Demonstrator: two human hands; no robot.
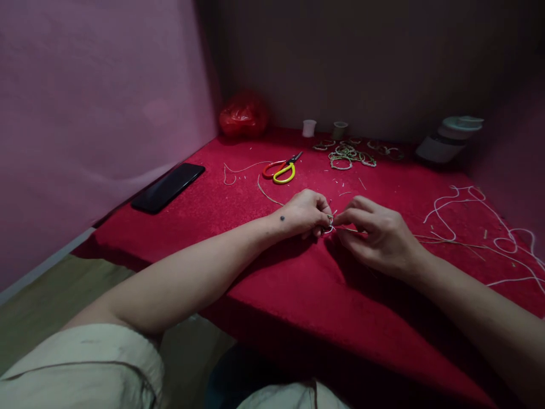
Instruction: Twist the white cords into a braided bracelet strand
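Near the middle of the red-covered table (272,289), my left hand (307,213) is closed in a pinch on a small piece of knotted cord (331,224). Facing it, my right hand (377,236) has thumb and fingers closed at the same cord, touching its right side. Thin strands (438,240) run from under my right hand toward the right side of the table. Another thin strand (268,196) leads from my left hand up toward the scissors (284,170), which have one red and one yellow handle. The knot itself is mostly hidden by my fingertips.
A black phone (168,187) lies at the left edge. Behind stand a red plastic bag (244,116), a white spool (309,128), a greenish spool (339,130) and a lidded container (447,141). Several braided cord loops (342,162) lie mid-back; loose white cord (506,244) curls at right.
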